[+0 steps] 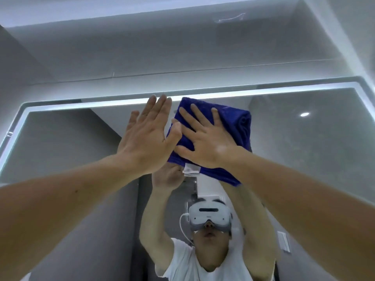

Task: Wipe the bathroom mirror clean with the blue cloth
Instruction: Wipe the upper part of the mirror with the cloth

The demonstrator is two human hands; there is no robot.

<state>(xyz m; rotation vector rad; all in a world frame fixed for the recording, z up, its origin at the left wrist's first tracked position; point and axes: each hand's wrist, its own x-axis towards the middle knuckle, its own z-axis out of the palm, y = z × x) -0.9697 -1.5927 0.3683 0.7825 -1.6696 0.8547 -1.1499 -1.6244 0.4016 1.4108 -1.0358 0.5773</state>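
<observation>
A folded blue cloth (229, 126) lies flat against the bathroom mirror (71, 142) near its upper edge, a white label hanging at its lower side. My right hand (205, 138) presses on the cloth with spread, straight fingers. My left hand (146, 134) is raised beside it, fingers straight and together, its thumb touching the cloth's left edge. Both arms reach upward. The mirror reflects me with both arms up.
A lit strip (121, 102) runs along the mirror's top and sides. Above it is a grey wall (142, 57) and a white ceiling ledge. A ceiling spotlight (304, 114) shows in the reflection at the right.
</observation>
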